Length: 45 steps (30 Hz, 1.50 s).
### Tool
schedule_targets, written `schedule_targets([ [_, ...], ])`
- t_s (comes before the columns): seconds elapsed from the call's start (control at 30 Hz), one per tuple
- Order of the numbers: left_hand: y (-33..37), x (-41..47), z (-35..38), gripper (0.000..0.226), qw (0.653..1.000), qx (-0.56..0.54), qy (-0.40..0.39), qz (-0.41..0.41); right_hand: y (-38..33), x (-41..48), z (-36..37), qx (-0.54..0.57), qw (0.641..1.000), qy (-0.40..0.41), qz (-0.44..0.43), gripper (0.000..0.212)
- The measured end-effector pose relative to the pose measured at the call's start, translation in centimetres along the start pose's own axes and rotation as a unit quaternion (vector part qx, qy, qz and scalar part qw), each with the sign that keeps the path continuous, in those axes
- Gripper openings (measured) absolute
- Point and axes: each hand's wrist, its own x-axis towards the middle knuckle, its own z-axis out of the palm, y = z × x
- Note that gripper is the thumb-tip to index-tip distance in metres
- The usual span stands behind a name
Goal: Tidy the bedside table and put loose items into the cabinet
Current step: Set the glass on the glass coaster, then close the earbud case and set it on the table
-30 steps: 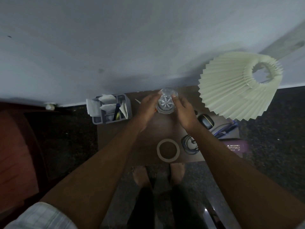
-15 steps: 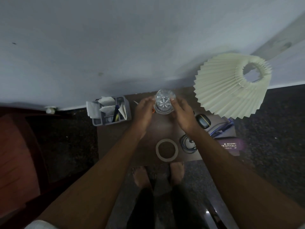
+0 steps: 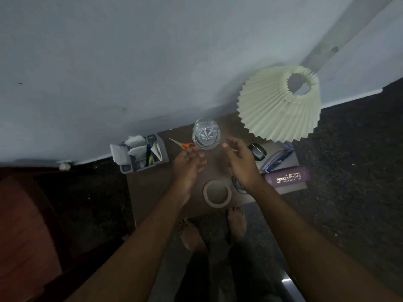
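Head view: left hand (image 3: 187, 165), right hand (image 3: 241, 163) relaxed, empty beside glass (image 3: 206, 134); organizer (image 3: 127, 168) holds papers (image 3: 136, 142), pens (image 3: 148, 157).

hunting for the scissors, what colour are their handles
Orange; the scissors show best in the head view.

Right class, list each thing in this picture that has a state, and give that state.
glass: upright, no hand on it
left hand: open, empty
right hand: open, empty
scissors: blades closed, lying flat
spectacle case: shut
tape roll: lying flat
lamp shade: looks unlit
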Motion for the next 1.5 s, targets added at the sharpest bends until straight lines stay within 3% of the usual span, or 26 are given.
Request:
schedule_targets([
  [0.17, -1.6, -1.6, 1.5, 0.026, 0.999, 0.02, -0.034, -0.009, 1.3, -1.2, -1.2, -0.032, 0.999, 0.031, -0.01, 0.023],
  [0.37, -3.0, -1.9, 3.5, 0.027, 0.997, 0.032, -0.054, -0.034, 2.4, -1.8, -3.8, -0.075, 0.995, 0.07, -0.011, 0.023],
  [0.63, -4.0, -1.0, 6.1, 0.025, 0.995, 0.064, -0.069, -0.039, 3.0, -0.1, -8.5, -0.22, 0.969, 0.113, -0.018, 0.026],
  [1.03, -4.5, 1.9, 11.0, 0.017, 0.992, 0.09, -0.075, -0.044, 4.6, 3.8, -9.7, -0.475, 0.877, 0.014, -0.075, 0.048],
  [1.27, -4.0, 3.1, 12.3, 0.019, 0.991, 0.103, -0.068, -0.047, 4.5, 4.9, -9.8, -0.501, 0.864, -0.008, -0.041, 0.053],
  [1.5, -3.6, 3.3, 13.0, 0.018, 0.992, 0.088, -0.08, -0.053, 4.6, 5.7, -10.0, -0.504, 0.863, -0.024, -0.038, 0.041],
])
